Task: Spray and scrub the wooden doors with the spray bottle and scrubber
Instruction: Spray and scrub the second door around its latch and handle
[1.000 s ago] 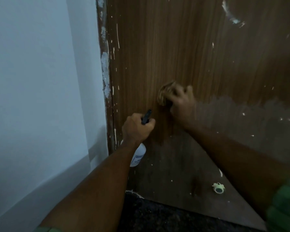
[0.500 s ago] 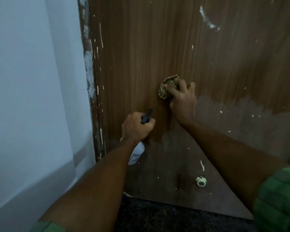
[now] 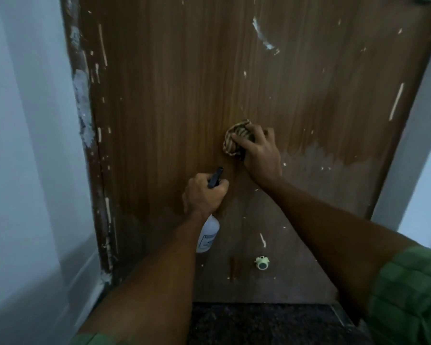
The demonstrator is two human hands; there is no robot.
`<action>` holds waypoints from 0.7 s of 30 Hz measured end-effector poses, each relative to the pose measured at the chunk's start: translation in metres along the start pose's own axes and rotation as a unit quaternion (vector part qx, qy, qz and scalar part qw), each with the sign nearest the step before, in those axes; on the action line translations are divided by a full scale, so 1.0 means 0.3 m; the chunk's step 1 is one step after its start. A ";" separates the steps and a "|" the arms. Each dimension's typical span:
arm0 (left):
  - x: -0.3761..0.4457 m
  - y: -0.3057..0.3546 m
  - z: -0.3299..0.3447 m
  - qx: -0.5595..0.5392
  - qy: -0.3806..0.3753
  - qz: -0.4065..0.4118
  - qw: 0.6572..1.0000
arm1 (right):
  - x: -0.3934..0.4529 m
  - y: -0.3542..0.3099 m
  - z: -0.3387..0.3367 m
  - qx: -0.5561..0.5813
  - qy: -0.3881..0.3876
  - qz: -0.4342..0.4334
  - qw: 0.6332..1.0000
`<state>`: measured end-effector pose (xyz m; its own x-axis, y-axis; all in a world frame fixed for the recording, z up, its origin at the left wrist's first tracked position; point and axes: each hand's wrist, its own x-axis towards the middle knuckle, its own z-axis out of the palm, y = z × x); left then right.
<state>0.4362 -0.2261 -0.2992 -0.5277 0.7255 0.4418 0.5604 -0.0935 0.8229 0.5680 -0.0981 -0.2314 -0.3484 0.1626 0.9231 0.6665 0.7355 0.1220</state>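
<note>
A brown wooden door (image 3: 184, 95) flecked with white paint fills the view. My right hand (image 3: 260, 155) presses a bunched, striped scrubber (image 3: 235, 139) against the door at mid height, fingers curled over it. Lower and to the left, my left hand (image 3: 203, 195) grips a white spray bottle (image 3: 208, 236) by its neck; the black nozzle (image 3: 215, 176) sticks up above my knuckles toward the door. The door's lower part looks darker and duller than the upper part.
A small pale green door stopper (image 3: 261, 262) sits low on the door. The door frame (image 3: 85, 120) on the left has chipped white paint. White walls (image 3: 23, 145) flank both sides. Dark speckled floor (image 3: 259, 324) lies below the door.
The camera view has shifted so the door sits more centred. My right hand and scrubber have slid slightly on the door; the left hand keeps holding the bottle in the same pose.
</note>
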 end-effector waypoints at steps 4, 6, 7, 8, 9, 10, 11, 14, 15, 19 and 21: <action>0.026 -0.031 0.066 0.017 -0.068 0.003 0.998 | 0.000 0.082 -0.071 -0.039 -0.072 -0.059 0.995; 0.034 -0.029 0.099 0.027 -0.095 0.002 0.995 | 0.021 0.120 -0.104 -0.078 -0.104 -0.120 0.984; 0.036 -0.019 0.117 0.033 -0.106 0.002 0.994 | 0.029 0.136 -0.115 -0.091 -0.114 -0.143 0.979; 0.041 -0.009 0.137 0.035 -0.114 0.006 0.993 | 0.032 0.147 -0.122 -0.097 -0.121 -0.158 0.975; 0.042 0.003 0.151 0.032 -0.119 0.012 0.992 | 0.033 0.152 -0.124 -0.100 -0.125 -0.166 0.973; 0.043 0.011 0.162 0.022 -0.121 0.020 0.992 | 0.029 0.156 -0.120 -0.102 -0.125 -0.168 0.972; 0.042 0.018 0.168 0.006 -0.122 0.029 0.992 | 0.021 0.157 -0.114 -0.106 -0.122 -0.165 0.973; 0.038 0.034 0.175 -0.049 -0.109 0.040 0.992 | -0.056 0.169 -0.056 -0.107 -0.087 -0.104 0.985; 0.037 0.031 0.172 -0.064 -0.098 0.037 0.992 | -0.115 0.166 -0.027 -0.096 -0.079 -0.084 0.989; 0.045 0.052 0.177 -0.062 -0.064 0.055 0.995 | -0.401 0.215 0.058 -0.048 -0.126 -0.205 0.969; 0.052 0.055 0.178 -0.047 -0.062 0.061 0.995 | -0.448 0.259 0.057 -0.048 -0.159 -0.305 0.938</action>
<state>0.4714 -0.1800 -0.2978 -0.3732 0.7829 0.4978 0.5499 -0.2455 0.7984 0.6553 -0.0515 -0.3522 -0.8529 -0.0690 0.5175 0.3304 0.6961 0.6374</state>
